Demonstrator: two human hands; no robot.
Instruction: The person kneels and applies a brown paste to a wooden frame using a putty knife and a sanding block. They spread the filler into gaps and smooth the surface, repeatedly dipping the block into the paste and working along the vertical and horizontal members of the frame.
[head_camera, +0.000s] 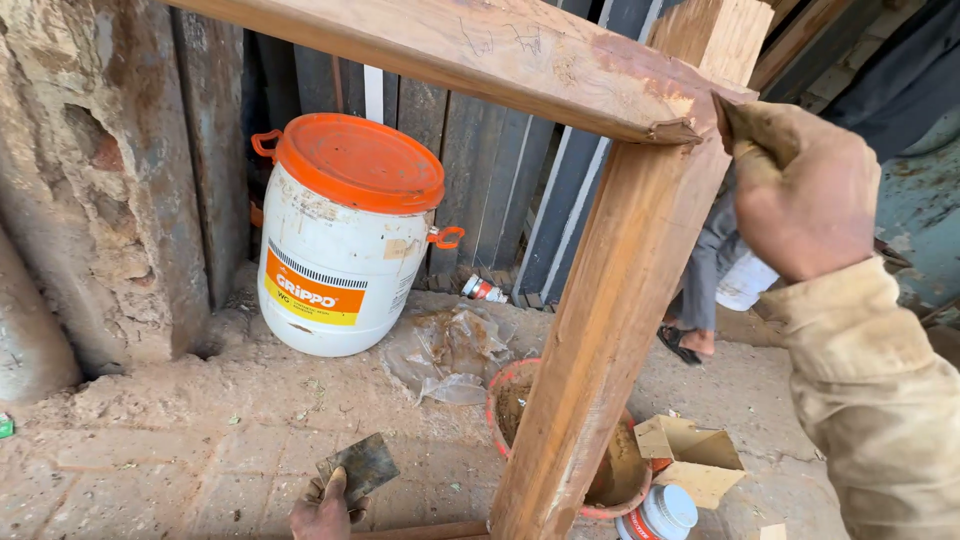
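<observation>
Right hand (800, 190) grip pinches filler at the wooden frame (620, 300) joint; left hand (325, 510) grips a scraper (358, 465) near the white drum (340, 240).

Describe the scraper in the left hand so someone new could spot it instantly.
Start at the big white drum with the orange lid against the wall, then drop down to the dirt floor in front of it. There the left hand holds a flat metal blade, dark, four-cornered and smeared brown, unlike the crumpled clear plastic sheet nearby.
</observation>
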